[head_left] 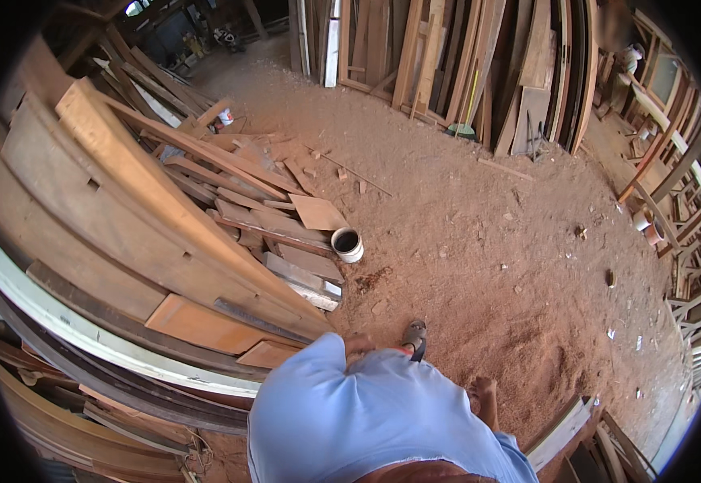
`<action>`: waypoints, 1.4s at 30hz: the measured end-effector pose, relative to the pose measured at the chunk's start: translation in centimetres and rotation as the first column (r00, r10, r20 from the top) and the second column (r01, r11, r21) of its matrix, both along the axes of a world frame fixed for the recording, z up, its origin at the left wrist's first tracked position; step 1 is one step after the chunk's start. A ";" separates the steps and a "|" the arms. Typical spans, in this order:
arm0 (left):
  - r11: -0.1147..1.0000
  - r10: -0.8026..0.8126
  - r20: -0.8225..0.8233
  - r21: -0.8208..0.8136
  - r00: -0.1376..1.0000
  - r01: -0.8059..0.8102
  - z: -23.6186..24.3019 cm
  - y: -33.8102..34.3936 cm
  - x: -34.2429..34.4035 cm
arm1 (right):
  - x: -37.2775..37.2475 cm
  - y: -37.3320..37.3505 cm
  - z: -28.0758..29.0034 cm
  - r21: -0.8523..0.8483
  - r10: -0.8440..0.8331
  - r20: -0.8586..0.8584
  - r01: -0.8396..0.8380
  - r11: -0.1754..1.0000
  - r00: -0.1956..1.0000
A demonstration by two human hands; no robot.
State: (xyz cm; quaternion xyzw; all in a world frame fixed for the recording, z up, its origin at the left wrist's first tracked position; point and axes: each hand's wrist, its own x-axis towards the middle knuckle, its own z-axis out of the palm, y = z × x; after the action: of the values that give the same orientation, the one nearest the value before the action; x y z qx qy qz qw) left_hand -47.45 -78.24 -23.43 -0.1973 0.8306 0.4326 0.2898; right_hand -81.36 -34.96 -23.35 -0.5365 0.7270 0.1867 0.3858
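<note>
The left hand [358, 344] pokes out past the blue shirt [375, 410], low in the middle; the shirt hides part of it, so I cannot tell how far open it is or if it has hold of something; the right hand [483, 392] hangs down on the other side, over the reddish dirt floor [455, 225]; its fingers are too small and dark to read, so I cannot tell if it is open or holds a thing.

The long brown boards [125, 209] lie in a big pile on the left, and their near ends come close to the left hand; a small orange board [197, 322] lies on the pile, and a long white beam [125, 350] runs along its near side; a grey board [560, 431] is near the right hand, lower right.

One shoe [415, 332] shows between the hands; a white bucket [351, 249] with dark insides stands beside scrap wood [318, 212]; tall planks [407, 48] stand in a row at the back.
</note>
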 end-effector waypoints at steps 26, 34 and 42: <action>0.691 0.679 0.262 0.088 0.686 -0.718 4.7 -10.7 -67.4 | -54.3 -2.8 -1.5 -0.552 -0.666 0.019 0.563 0.615 0.746; 0.831 0.494 0.277 0.128 0.824 -0.541 4.9 -8.0 -85.6 | -75.1 -5.2 7.3 -0.293 -0.814 0.557 0.879 -0.375 -0.162; 0.989 0.058 0.282 0.114 0.958 -0.093 1.9 -3.6 -112.2 | -74.6 6.9 -1.7 -0.265 -0.935 0.132 0.921 0.286 0.329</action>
State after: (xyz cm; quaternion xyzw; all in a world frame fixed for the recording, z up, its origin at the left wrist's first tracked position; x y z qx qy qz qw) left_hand -159.64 -81.85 -21.48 -0.2690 0.7447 0.4628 0.3986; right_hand -156.00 -28.08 -25.08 -0.0617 0.9302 -0.1679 0.3205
